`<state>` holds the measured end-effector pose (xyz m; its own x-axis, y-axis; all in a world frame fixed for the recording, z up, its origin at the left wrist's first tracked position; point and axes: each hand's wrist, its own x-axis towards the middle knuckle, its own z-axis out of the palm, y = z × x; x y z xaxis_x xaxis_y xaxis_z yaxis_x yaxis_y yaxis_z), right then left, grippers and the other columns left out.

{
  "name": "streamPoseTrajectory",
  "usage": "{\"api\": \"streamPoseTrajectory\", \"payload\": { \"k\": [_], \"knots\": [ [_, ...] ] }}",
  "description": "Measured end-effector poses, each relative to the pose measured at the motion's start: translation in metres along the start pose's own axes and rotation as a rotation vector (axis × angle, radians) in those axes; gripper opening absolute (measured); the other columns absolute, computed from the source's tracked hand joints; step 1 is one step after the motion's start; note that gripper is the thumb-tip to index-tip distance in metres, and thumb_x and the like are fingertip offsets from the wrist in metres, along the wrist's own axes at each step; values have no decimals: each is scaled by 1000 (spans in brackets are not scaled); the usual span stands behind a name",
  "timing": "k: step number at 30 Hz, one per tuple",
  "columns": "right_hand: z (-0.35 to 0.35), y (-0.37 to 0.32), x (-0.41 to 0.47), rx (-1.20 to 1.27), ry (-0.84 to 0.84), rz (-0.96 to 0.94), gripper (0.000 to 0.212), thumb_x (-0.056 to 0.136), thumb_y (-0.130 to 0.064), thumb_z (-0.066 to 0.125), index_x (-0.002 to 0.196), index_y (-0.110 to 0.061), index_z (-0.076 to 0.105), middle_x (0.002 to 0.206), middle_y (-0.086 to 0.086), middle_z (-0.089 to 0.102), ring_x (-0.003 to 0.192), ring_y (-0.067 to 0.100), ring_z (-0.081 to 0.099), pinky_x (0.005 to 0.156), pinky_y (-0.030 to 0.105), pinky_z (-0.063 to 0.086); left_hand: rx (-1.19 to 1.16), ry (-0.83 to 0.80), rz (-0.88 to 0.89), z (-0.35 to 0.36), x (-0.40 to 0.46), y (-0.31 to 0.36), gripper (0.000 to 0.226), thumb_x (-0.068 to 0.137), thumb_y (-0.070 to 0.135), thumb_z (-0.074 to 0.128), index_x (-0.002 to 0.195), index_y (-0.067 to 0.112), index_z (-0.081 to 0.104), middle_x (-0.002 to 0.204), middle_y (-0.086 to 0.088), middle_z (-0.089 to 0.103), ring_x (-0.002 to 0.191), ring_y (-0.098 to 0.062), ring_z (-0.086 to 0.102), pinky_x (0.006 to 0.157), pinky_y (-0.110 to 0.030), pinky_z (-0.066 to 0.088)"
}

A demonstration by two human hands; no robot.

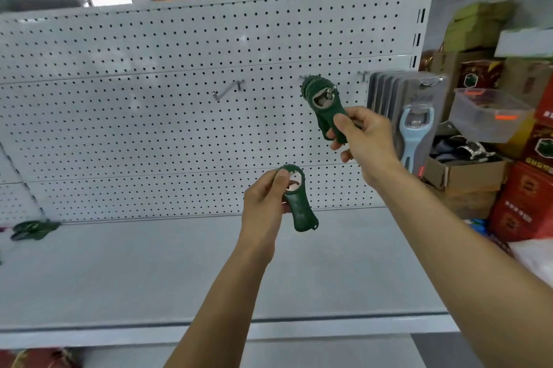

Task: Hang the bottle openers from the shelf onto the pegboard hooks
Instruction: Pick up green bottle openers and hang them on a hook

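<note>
Up at the middle hook (330, 91), the right hand (366, 140) pinches the handle of a green bottle opener (324, 108), thumb on the front face and the other fingers curled behind, with the opener's metal mouth right at the hook's tip; whether it is already threaded on I cannot tell. More green openers appear bunched on that same hook behind it. Lower and nearer, the left hand (264, 200) grips a second green opener (297, 201) by its round head, thumb pressed over the metal opening, the handle pointing down and to the right over the grey shelf (134, 272). Further left on the white pegboard (149, 128) a bare hook (227, 89) sticks out alone. To the right, a row of packaged pale blue openers (414, 131) hangs from another hook. At the shelf's far left edge, against the pegboard, lies a small heap of green openers (34, 229). Cardboard boxes (466, 176) and red cartons are stacked beyond the shelving on the right.
</note>
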<state>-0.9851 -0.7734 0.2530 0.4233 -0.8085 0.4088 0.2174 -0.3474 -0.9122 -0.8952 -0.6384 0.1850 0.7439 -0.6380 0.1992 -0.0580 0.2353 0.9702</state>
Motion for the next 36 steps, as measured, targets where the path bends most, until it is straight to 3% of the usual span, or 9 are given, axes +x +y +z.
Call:
{"api": "streamPoseTrajectory", "payload": {
  "k": [5,8,13,16,20,23,27,30,36],
  "knots": [
    [-1,6,-1,-3,27,42,10,96,-14,54,94,-13,63,70,6,65,54,16,54,40,25,41,-20,-28,-9,4,3,3,21,99,22,51,98,13,70,91,-6,69,82,-21,64,82,-39,57],
    [-1,16,-21,-76,36,187,21,97,-27,52,103,-9,61,73,5,69,59,16,57,45,26,44,-34,-40,1,8,1,5,21,99,22,51,94,16,70,90,-6,69,82,-20,64,83,-39,57],
    [3,25,-71,-182,-204,352,40,96,-46,45,99,-11,63,85,7,73,71,19,68,65,35,53,-86,-61,60,14,0,9,22,100,22,50,94,15,70,90,-5,70,88,-24,67,85,-38,58],
    [3,24,-85,-133,-247,290,27,94,-32,56,96,-6,63,79,8,73,63,22,69,60,33,52,-115,-68,103,14,-2,12,22,100,21,51,95,9,69,86,-7,69,82,-24,67,82,-37,59],
    [0,16,-81,-122,-113,128,9,92,-14,61,87,-8,65,69,9,67,48,14,56,43,25,43,-71,-57,137,12,-6,15,20,98,25,54,95,11,69,87,-8,72,77,-17,67,77,-35,59],
    [0,4,-72,-89,-37,15,10,92,-12,60,83,-14,64,67,4,66,46,9,53,43,19,42,91,-59,212,8,-8,10,16,97,24,54,101,20,69,85,0,71,73,-10,63,73,-30,56],
    [-3,-11,-56,-31,47,-123,6,93,-11,58,88,-10,61,75,12,67,48,7,55,44,16,42,385,-115,306,2,-14,-5,16,95,26,56,108,29,66,89,8,69,80,-9,62,72,-18,50],
    [-6,-19,-42,7,110,-146,9,94,-11,58,85,-13,60,75,11,67,48,9,54,44,16,41,551,-139,345,-2,-19,-13,19,95,29,57,113,32,63,91,13,66,82,-5,59,72,-12,45],
    [-7,-15,-21,-30,139,-97,12,94,-15,58,83,-18,60,76,10,67,44,8,53,43,17,40,665,-153,357,-13,-25,-27,24,96,32,55,119,31,60,96,16,65,86,1,57,74,-12,45]
  ]
}}
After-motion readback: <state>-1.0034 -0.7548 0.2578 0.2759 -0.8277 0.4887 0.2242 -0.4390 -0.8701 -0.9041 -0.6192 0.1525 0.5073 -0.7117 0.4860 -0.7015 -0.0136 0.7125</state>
